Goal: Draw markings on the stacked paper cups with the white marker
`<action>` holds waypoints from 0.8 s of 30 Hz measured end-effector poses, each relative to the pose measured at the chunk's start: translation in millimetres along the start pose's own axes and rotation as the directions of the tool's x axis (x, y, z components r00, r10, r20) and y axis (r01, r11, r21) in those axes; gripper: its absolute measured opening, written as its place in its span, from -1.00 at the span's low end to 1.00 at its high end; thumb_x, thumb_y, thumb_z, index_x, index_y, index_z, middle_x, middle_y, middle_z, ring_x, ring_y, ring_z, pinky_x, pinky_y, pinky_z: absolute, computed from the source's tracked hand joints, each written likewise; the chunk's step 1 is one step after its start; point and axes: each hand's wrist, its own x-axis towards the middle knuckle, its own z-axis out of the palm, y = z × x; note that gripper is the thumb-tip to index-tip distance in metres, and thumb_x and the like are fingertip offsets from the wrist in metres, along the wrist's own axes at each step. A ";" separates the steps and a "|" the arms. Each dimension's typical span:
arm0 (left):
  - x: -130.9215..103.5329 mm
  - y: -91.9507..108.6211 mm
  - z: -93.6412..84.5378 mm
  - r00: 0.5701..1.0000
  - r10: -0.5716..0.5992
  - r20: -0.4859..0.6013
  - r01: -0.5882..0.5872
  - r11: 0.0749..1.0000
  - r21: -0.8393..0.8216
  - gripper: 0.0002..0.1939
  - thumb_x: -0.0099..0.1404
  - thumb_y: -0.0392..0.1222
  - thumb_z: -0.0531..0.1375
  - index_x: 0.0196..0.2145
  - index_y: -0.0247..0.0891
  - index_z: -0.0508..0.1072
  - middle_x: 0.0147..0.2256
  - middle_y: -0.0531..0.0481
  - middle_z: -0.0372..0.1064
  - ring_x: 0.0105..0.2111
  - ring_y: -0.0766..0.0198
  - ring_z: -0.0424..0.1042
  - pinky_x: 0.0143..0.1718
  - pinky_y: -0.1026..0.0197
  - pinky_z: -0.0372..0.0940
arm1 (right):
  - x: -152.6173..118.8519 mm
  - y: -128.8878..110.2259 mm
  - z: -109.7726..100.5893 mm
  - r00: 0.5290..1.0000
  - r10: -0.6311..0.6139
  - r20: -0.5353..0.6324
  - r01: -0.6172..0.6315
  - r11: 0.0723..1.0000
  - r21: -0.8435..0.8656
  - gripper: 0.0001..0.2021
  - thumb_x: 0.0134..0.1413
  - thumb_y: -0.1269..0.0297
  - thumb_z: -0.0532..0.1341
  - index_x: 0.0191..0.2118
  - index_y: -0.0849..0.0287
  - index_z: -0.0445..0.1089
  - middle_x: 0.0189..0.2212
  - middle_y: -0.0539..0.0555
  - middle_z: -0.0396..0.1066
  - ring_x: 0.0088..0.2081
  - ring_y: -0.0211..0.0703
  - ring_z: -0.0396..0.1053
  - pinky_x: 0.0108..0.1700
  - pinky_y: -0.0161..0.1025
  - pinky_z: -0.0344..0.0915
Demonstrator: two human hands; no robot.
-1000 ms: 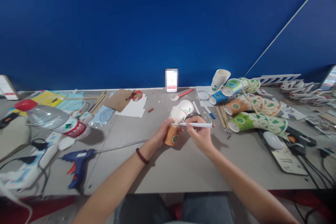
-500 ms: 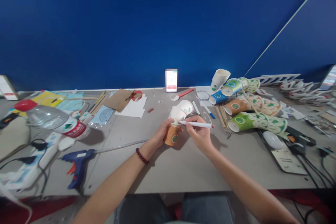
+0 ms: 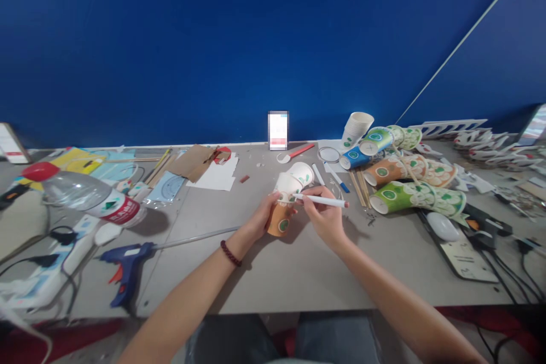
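My left hand [image 3: 260,217] is wrapped round an orange-brown paper cup [image 3: 279,220] joined at its upper end to white paper cups [image 3: 295,177] with green leaf marks. A white marker [image 3: 324,201] with a reddish end lies pinched in the fingers of my right hand [image 3: 324,216]. Its tip is at the cups near the joint; whether it touches cannot be made out. Behind my right hand lie a capped marker [image 3: 319,174] and a blue-capped marker [image 3: 336,177].
Joined paper cups in orange [image 3: 379,173] and green [image 3: 388,199] lie to the right, beside a cup stack [image 3: 357,128] and wooden sticks [image 3: 362,189]. On the left are a blue glue gun [image 3: 128,270], a bottle [image 3: 96,196] and a power strip [image 3: 53,267]. A phone [image 3: 278,131] stands against the wall.
The marker has shifted very slightly in my right hand at the cups. My left hand keeps its hold, and the other things stay in place.
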 end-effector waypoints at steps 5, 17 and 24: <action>0.1 -0.7 -1.8 1.000 -0.014 0.001 0.014 1.000 0.011 -0.39 0.02 0.30 0.30 -0.28 -0.36 0.58 -0.40 -0.19 0.54 -0.39 0.14 0.48 -0.34 0.19 0.29 | 0.3 1.5 0.7 1.000 0.020 -0.008 -0.020 0.999 0.039 -0.86 0.13 0.16 0.28 -0.32 0.09 0.40 -0.44 0.03 0.48 -0.41 -0.11 0.54 -0.36 -0.16 0.54; 1.4 -1.6 -6.0 0.998 -0.063 0.000 0.063 0.998 0.008 -0.44 0.11 0.26 0.23 -0.27 -0.36 0.58 -0.39 -0.20 0.55 -0.42 0.16 0.48 -0.36 0.19 0.28 | 1.5 2.8 1.2 1.000 0.002 -0.029 -0.001 0.999 0.047 -0.86 0.11 0.16 0.28 -0.32 0.09 0.39 -0.42 0.05 0.46 -0.34 -0.07 0.55 -0.41 -0.18 0.53; 0.8 -0.7 -4.4 0.998 -0.059 -0.010 0.059 0.998 0.009 -0.41 0.05 0.30 0.26 -0.30 -0.36 0.59 -0.41 -0.19 0.54 -0.41 0.16 0.47 -0.35 0.20 0.29 | 2.1 3.0 1.0 1.000 0.005 -0.019 -0.004 0.999 0.053 -0.88 0.11 0.19 0.27 -0.35 0.09 0.38 -0.40 0.05 0.46 -0.34 -0.09 0.54 -0.36 -0.15 0.54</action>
